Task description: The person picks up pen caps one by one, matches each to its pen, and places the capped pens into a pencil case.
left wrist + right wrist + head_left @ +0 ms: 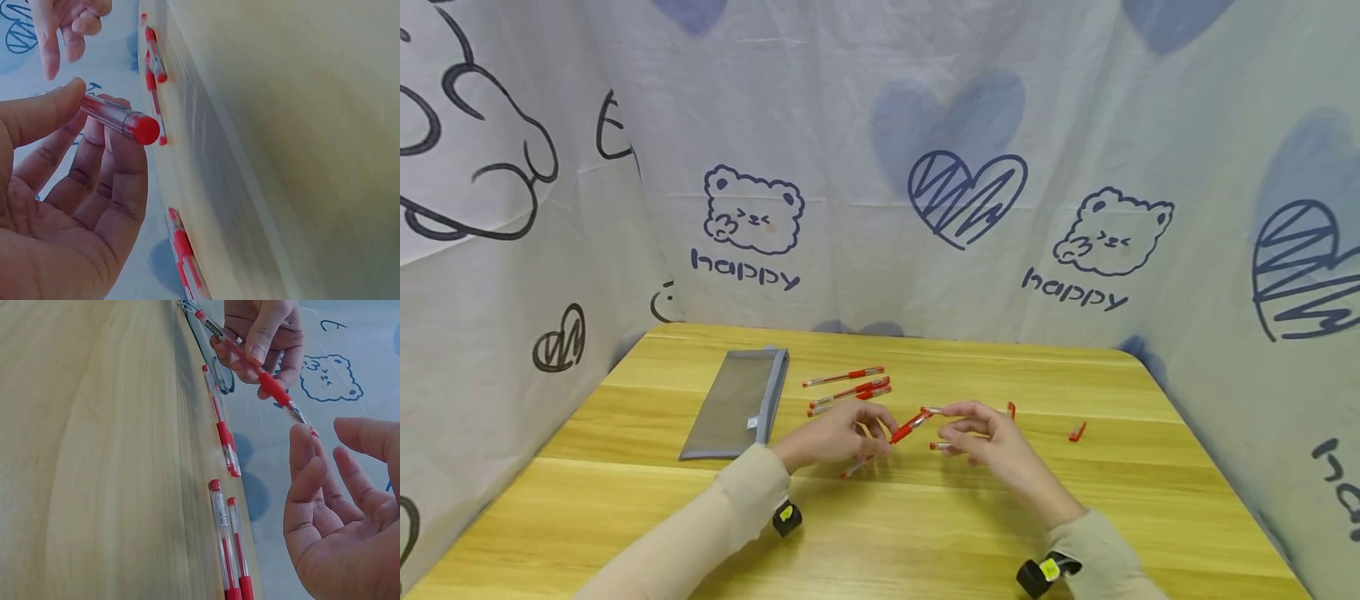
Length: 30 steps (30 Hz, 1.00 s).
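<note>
In the left hand a red gel pen is pinched between thumb and fingers, above the table. Its red rubber grip and silvery front end point toward the right hand. The right wrist view shows the right hand's fingers loosely bent and spread, the fingertips close to the pen's front end; whether they touch it cannot be made out. Beneath the right hand, two more pens lie on the table, partly covered in the head view. A small red piece, apparently a pen cap, lies farther right.
Several red pens lie side by side beyond the left hand. A grey mesh zip pouch is at the table's left side. The wooden table meets printed white cloth at the back and sides.
</note>
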### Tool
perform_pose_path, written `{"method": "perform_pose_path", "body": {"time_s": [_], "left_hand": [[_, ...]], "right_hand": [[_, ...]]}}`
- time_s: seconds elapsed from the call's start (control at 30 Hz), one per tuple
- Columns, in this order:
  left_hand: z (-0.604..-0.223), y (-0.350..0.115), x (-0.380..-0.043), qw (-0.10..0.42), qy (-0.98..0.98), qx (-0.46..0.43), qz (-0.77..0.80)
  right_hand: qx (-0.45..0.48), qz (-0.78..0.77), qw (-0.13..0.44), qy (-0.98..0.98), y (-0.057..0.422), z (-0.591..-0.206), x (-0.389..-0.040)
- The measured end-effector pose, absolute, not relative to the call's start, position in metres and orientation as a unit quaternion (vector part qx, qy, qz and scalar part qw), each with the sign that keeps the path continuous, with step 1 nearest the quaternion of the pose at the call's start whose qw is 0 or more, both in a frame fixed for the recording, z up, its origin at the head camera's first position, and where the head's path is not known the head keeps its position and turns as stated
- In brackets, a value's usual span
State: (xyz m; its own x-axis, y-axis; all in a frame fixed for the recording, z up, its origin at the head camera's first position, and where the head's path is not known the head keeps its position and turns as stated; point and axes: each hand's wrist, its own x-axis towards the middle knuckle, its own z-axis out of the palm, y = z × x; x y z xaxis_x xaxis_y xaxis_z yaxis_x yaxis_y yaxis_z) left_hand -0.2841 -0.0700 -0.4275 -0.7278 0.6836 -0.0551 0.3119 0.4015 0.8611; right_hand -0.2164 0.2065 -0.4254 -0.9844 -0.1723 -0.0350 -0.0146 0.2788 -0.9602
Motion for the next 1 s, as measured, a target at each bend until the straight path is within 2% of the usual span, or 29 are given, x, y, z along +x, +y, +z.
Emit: {"method": "perform_pose_path", "body": {"time_s": [0.73, 1.0], "left_hand": [[-0.432, -0.081, -0.309, 0.161, 0.865, 0.274, 0.388], [-0.434, -0.083, -0.318, 0.125, 0.894, 0.260, 0.344]], "right_hand": [[-0.031, -0.625, 0.069, 0.777, 0.226, -0.424, -0.211], [-0.022, -0.630, 0.071, 0.773, 0.236, -0.425, -0.209]]}}
